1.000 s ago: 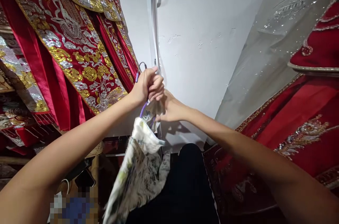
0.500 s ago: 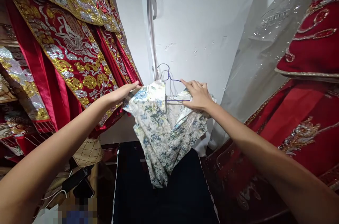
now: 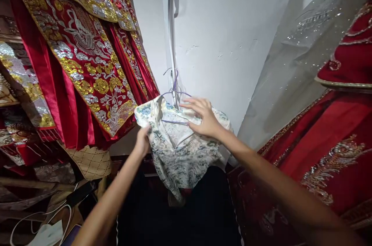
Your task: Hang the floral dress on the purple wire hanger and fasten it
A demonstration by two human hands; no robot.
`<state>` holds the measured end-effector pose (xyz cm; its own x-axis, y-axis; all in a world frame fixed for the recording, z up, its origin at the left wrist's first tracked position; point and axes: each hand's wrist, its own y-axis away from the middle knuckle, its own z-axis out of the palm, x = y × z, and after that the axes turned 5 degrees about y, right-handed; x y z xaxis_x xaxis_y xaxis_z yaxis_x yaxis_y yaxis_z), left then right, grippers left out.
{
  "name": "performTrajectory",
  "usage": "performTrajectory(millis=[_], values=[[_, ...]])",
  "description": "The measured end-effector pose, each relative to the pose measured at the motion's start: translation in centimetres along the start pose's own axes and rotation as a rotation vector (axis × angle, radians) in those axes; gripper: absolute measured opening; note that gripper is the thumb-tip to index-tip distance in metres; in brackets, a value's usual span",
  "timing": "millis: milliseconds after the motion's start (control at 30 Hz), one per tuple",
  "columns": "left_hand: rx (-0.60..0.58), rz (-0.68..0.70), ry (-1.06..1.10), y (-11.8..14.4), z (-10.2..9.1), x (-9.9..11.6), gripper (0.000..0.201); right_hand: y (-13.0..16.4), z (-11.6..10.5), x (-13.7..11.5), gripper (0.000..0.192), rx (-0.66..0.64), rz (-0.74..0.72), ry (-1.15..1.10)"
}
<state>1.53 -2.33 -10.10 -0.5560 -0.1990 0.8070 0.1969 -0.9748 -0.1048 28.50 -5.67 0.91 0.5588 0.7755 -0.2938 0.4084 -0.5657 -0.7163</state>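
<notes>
A cream garment with a blue-green floral print [image 3: 181, 153] hangs on a purple wire hanger [image 3: 174, 87], which is hooked by a white vertical strip [image 3: 172, 36] on the wall. My right hand [image 3: 200, 117] lies flat on the garment's right shoulder, fingers spread over the hanger's bar. My left hand [image 3: 143, 139] grips the cloth below the left shoulder, fingers closed on the fabric. A dark garment [image 3: 180, 215] hangs below it.
Red robes with gold and silver embroidery [image 3: 78, 56] hang close on the left. A red embroidered dress [image 3: 334, 149] and a sheer sequinned veil [image 3: 302, 56] crowd the right. A white cable [image 3: 37, 219] and a woven bag [image 3: 90, 160] lie at lower left.
The garment went from bunched in both hands to spread on the hanger. My left hand has dropped from the left shoulder to the cloth below it; my right hand stays on the right shoulder.
</notes>
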Motion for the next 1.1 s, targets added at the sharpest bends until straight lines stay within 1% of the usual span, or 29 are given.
performTrajectory(millis=[67,100,133,167,233,267,333,367,433,467,500,533,567,600,700,767,867,967,1033,1100], values=[[0.017,-0.089,-0.109,1.8,-0.3,-4.1,0.042,0.9,0.8,-0.2,0.050,-0.066,0.089,-0.436],[0.014,-0.118,-0.128,2.8,-0.4,-5.6,0.045,1.6,1.4,-0.2,0.050,-0.061,0.165,-0.630],[0.021,-0.143,-0.139,4.0,-0.4,-6.7,0.047,2.5,2.2,-0.1,0.050,-0.009,0.257,-0.775],[0.034,-0.159,-0.138,5.1,-0.5,-7.3,0.049,3.8,3.3,0.1,0.049,0.093,0.357,-0.860],[0.064,-0.165,-0.138,7.3,-0.6,-7.5,0.052,7.0,6.1,0.5,0.043,0.348,0.547,-0.891],[0.076,-0.158,-0.144,8.2,-0.8,-7.1,0.052,8.7,7.6,0.7,0.040,0.441,0.622,-0.883],[0.068,-0.150,-0.160,9.4,-1.1,-6.1,0.050,11.7,10.5,1.0,0.034,0.484,0.788,-0.890],[0.048,-0.161,-0.165,9.9,-1.3,-5.6,0.049,12.7,11.6,1.0,0.034,0.394,0.883,-0.931],[0.032,-0.198,-0.160,10.4,-1.4,-4.7,0.049,13.5,13.0,0.9,0.038,0.107,0.972,-1.007],[0.042,-0.216,-0.156,10.7,-1.4,-4.4,0.051,13.4,13.4,0.7,0.040,-0.027,0.965,-1.008],[0.058,-0.228,-0.152,11.0,-1.4,-4.2,0.054,13.0,13.5,0.4,0.040,-0.129,0.932,-0.978],[0.076,-0.240,-0.150,11.2,-1.2,-4.1,0.057,12.6,13.6,0.1,0.038,-0.175,0.887,-0.924],[0.087,-0.249,-0.148,11.6,-1.0,-4.0,0.060,12.2,13.7,-0.2,0.035,-0.173,0.842,-0.865],[0.084,-0.259,-0.147,11.9,-0.8,-3.8,0.062,11.9,13.9,-0.6,0.034,-0.140,0.808,-0.817],[-0.005,-0.294,-0.131,12.6,-0.3,-3.5,0.063,11.9,14.6,-1.2,0.032,0.063,0.779,-0.758],[-0.072,-0.312,-0.117,12.8,-0.2,-3.4,0.065,12.5,14.6,-1.2,0.031,0.128,0.760,-0.726],[-0.104,-0.333,-0.103,12.8,-0.3,-3.4,0.069,13.1,13.5,-1.0,0.028,0.105,0.707,-0.646],[-0.114,-0.335,-0.085,12.6,-0.5,-3.4,0.069,13.2,12.3,-1.1,0.023,0.053,0.680,-0.647],[-0.138,-0.308,-0.075,12.6,-0.6,-3.3,0.067,13.1,12.2,-1.4,0.022,0.024,0.678,-0.681],[-0.164,-0.292,-0.081,12.5,-0.8,-3.0,0.066,13.0,12.6,-1.7,0.022,0.009,0.682,-0.705]])
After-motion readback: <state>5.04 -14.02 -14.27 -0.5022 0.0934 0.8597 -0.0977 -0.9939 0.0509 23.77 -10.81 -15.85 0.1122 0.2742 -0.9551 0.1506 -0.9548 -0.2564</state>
